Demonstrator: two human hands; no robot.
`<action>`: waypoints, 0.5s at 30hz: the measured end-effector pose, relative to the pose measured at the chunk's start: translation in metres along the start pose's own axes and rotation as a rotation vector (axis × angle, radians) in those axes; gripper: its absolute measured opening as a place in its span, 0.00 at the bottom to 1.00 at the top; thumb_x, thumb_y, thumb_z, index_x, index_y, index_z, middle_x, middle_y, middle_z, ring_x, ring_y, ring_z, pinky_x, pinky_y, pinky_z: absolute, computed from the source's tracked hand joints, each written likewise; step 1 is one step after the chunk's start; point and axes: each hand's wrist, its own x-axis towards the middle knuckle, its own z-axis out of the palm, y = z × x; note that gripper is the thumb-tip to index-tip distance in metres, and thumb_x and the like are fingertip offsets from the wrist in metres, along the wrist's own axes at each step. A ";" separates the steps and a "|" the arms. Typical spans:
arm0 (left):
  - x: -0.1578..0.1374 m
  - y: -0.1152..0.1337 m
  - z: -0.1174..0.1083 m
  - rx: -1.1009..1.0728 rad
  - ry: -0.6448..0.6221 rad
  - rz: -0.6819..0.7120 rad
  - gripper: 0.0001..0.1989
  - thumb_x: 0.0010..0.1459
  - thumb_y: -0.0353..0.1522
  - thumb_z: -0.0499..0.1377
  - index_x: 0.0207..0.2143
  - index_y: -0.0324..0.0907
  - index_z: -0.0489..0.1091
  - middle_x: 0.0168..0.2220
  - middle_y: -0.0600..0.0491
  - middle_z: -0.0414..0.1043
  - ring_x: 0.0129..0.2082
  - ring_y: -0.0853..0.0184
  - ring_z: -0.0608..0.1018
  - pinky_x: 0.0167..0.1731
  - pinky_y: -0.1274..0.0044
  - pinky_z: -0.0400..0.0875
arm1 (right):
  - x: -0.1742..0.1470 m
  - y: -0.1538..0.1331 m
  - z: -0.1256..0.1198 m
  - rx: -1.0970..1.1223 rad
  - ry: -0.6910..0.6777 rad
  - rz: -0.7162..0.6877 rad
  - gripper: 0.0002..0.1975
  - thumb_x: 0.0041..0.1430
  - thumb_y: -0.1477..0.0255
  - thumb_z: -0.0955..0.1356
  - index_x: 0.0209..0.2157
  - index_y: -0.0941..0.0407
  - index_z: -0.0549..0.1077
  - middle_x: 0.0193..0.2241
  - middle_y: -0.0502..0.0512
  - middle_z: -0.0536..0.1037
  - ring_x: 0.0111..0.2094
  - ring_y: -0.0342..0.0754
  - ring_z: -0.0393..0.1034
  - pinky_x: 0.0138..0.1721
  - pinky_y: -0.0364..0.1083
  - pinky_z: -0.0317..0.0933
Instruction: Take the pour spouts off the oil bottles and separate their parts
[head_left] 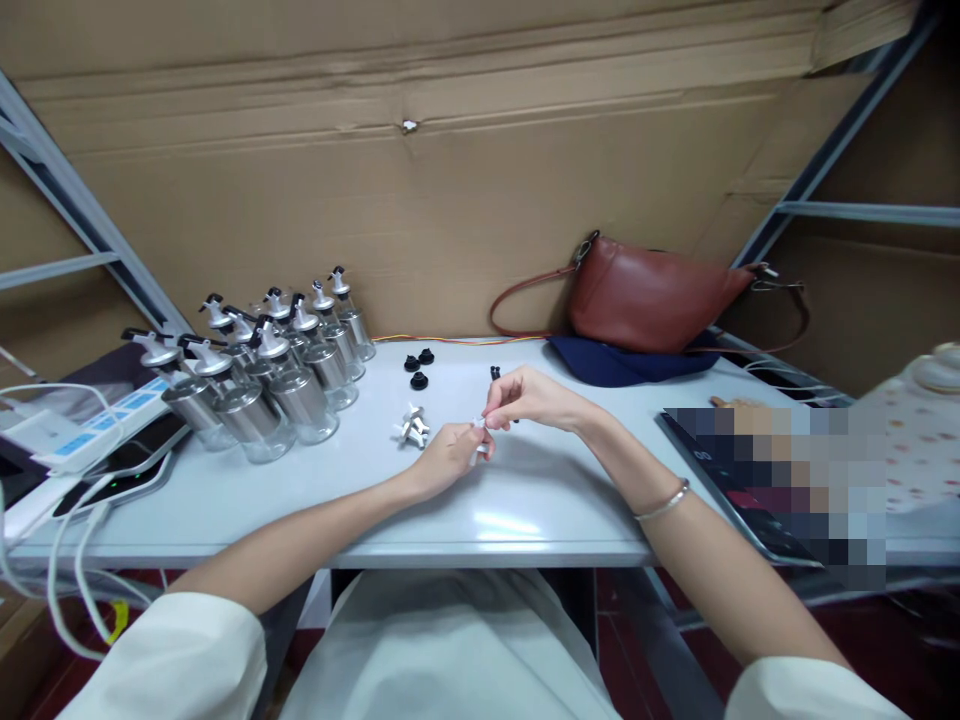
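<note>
Over the middle of the table my left hand (pixel 450 458) is closed around a small white-silver pourer spout (pixel 480 424), partly hidden by the fingers. The fingertips of my right hand (pixel 531 398) are pinched together right at the tip of that piece; what they grip is too small to make out. Left of my left hand lies a small pile of silver pourer spouts (pixel 412 428). Behind it sit several black stoppers (pixel 419 380). Small black pieces (pixel 495 373) lie just beyond my right hand.
Several glass and steel oil bottles (pixel 251 410) with pourer tops stand at the left. A power strip (pixel 112 425) and white cables lie at the left edge. A brown bag (pixel 645 295) rests on a navy cap (pixel 626 365) at the back right. Cardboard (pixel 450 220) walls the back.
</note>
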 end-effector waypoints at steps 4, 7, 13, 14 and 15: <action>-0.001 -0.004 -0.001 0.028 0.009 -0.015 0.27 0.50 0.54 0.49 0.22 0.37 0.64 0.17 0.58 0.56 0.15 0.77 0.54 0.17 0.79 0.46 | 0.001 0.005 -0.001 0.094 -0.105 0.029 0.14 0.40 0.68 0.76 0.29 0.60 0.75 0.20 0.48 0.75 0.23 0.39 0.66 0.28 0.40 0.60; -0.003 -0.003 0.000 0.045 -0.021 -0.026 0.26 0.51 0.52 0.50 0.20 0.37 0.64 0.16 0.57 0.56 0.16 0.76 0.55 0.18 0.79 0.46 | 0.001 0.007 -0.003 0.113 -0.208 0.087 0.18 0.40 0.69 0.76 0.35 0.59 0.77 0.23 0.48 0.76 0.25 0.40 0.68 0.31 0.41 0.62; -0.009 0.004 0.002 0.049 -0.060 -0.026 0.21 0.44 0.46 0.62 0.19 0.38 0.60 0.17 0.61 0.50 0.19 0.77 0.53 0.21 0.80 0.48 | -0.001 0.004 -0.002 0.079 -0.287 0.102 0.18 0.41 0.69 0.76 0.37 0.58 0.78 0.28 0.51 0.79 0.29 0.41 0.69 0.34 0.41 0.61; -0.009 0.005 0.003 0.042 -0.056 -0.034 0.20 0.44 0.45 0.63 0.19 0.38 0.61 0.17 0.61 0.51 0.19 0.77 0.53 0.21 0.80 0.49 | -0.001 0.004 -0.002 0.075 -0.299 0.101 0.18 0.42 0.68 0.76 0.37 0.59 0.78 0.29 0.51 0.79 0.29 0.41 0.69 0.35 0.42 0.62; -0.009 0.006 0.003 0.037 -0.052 -0.041 0.20 0.44 0.44 0.63 0.20 0.38 0.61 0.18 0.61 0.52 0.20 0.77 0.54 0.22 0.80 0.49 | -0.001 0.004 -0.002 0.074 -0.306 0.099 0.18 0.42 0.67 0.76 0.38 0.59 0.78 0.30 0.52 0.79 0.30 0.42 0.69 0.35 0.42 0.62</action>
